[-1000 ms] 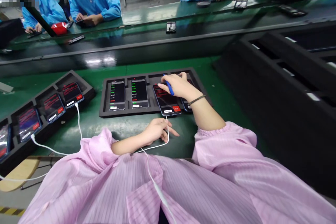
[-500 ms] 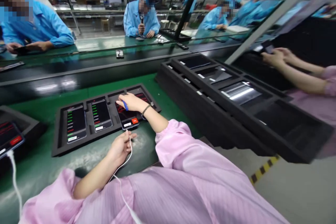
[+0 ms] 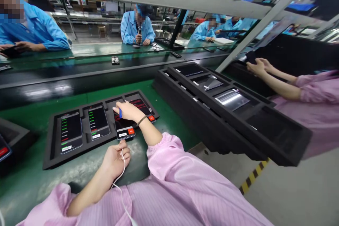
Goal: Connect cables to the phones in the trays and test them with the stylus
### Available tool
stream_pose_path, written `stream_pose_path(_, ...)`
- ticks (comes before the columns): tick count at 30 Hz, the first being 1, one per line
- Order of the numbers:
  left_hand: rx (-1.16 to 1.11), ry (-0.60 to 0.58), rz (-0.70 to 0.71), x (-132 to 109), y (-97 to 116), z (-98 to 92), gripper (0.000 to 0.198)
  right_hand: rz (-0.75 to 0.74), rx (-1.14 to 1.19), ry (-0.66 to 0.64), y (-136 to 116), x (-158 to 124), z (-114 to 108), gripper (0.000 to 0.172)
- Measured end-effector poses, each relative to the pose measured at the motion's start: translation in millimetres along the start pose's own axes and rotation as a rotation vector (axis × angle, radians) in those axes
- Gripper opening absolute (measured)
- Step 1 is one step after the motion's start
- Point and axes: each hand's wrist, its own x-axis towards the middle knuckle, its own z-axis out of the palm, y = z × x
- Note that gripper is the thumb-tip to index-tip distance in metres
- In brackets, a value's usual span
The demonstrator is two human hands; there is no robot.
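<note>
intently at work on a green counter [image 3: 172,122], a person in pink sleeves tends a black foam tray [image 3: 86,136] of four phones left of the frame's center. the left hand [image 3: 118,157], fingers curled, pinches the end of a white cable [image 3: 124,165] at the lower edge of the third phone [image 3: 123,126]; whether the plug is seated cannot be told. the right hand [image 3: 128,110] grips a blue pen-like tool [image 3: 120,113] over the upper part of that same phone, whose lower end lies across the tray's near rim. judging by the screens, the work looks about half done in this tray: the first phone [image 3: 71,130] and the second phone [image 3: 98,122], toward the left, display lists mostly in green, while the third and the fourth phone [image 3: 140,105], partly behind the right wrist, show red text and a red button and seem unfinished. at the left edge of the frame, another phone [image 3: 4,150] with a red button sits in a second tray [image 3: 14,129]. black trays [image 3: 174,102] stand stacked right of center; a co-worker's hands [image 3: 259,67] hold a dark object at upper right.
</note>
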Motion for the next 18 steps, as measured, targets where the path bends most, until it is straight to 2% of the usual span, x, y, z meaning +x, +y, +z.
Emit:
stream_pose_path(7,-0.106,-0.086,-0.034,4.0,3.2,-4.3,0.033,0.016,0.044,0.039,3.7,2.9,9.9,0.017)
stream_pose_path(10,0.013,-0.099,-0.015,8.6,5.8,-7.0,0.029,0.020,0.087,0.068,8.4,2.2,12.7,0.014)
stream_pose_path(12,0.235,-0.080,0.011,7.5,10.0,-11.9,0.022,0.017,0.122,0.096,12.6,-0.5,12.1,0.014)
stream_pose_path(14,0.550,-0.068,0.119,-2.5,16.9,-21.2,0.012,0.003,0.162,0.141,17.0,-4.9,9.3,0.013)
stream_pose_path(15,0.721,-0.061,0.221,-11.8,21.4,-27.5,0.014,-0.007,0.181,0.172,19.0,-7.4,7.2,0.013)
stream_pose_path(18,1.221,-0.103,0.567,-54.9,39.0,-48.5,0.040,-0.034,0.237,0.296,23.8,-14.1,-0.3,0.016)
